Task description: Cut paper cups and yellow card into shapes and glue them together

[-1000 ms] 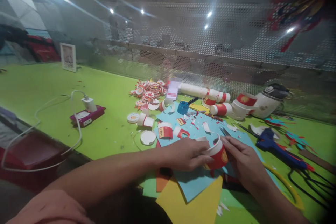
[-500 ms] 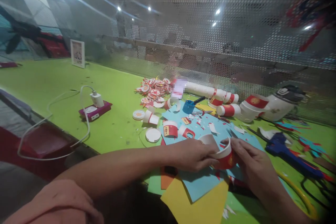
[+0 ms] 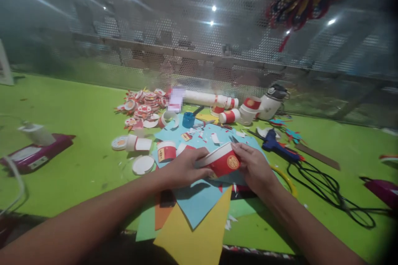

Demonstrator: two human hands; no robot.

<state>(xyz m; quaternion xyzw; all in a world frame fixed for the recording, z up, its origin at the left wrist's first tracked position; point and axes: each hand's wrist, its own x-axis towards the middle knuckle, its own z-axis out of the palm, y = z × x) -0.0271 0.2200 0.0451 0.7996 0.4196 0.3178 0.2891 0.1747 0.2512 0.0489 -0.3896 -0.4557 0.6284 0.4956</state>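
Both hands grip one red paper cup (image 3: 222, 161) with a white rim and a gold emblem, held on its side just above sheets of coloured paper. My left hand (image 3: 186, 167) is closed on the cup's rim end. My right hand (image 3: 253, 167) is closed on its base end, fingers wrapped round it. Beneath lie a light blue sheet (image 3: 199, 201), a yellow sheet (image 3: 195, 238) and an orange sheet (image 3: 161, 213).
Cut red-and-white cups (image 3: 166, 151), white lids (image 3: 143, 165) and a pile of round discs (image 3: 141, 105) lie on the green table (image 3: 71, 107). A blue glue gun (image 3: 276, 145) with black cable lies right, a white kettle (image 3: 269, 103) behind. A magenta device (image 3: 34, 155) sits left.
The view has swung to the right and down. The cup has been turned on its side between both hands, its gold emblem now facing me.
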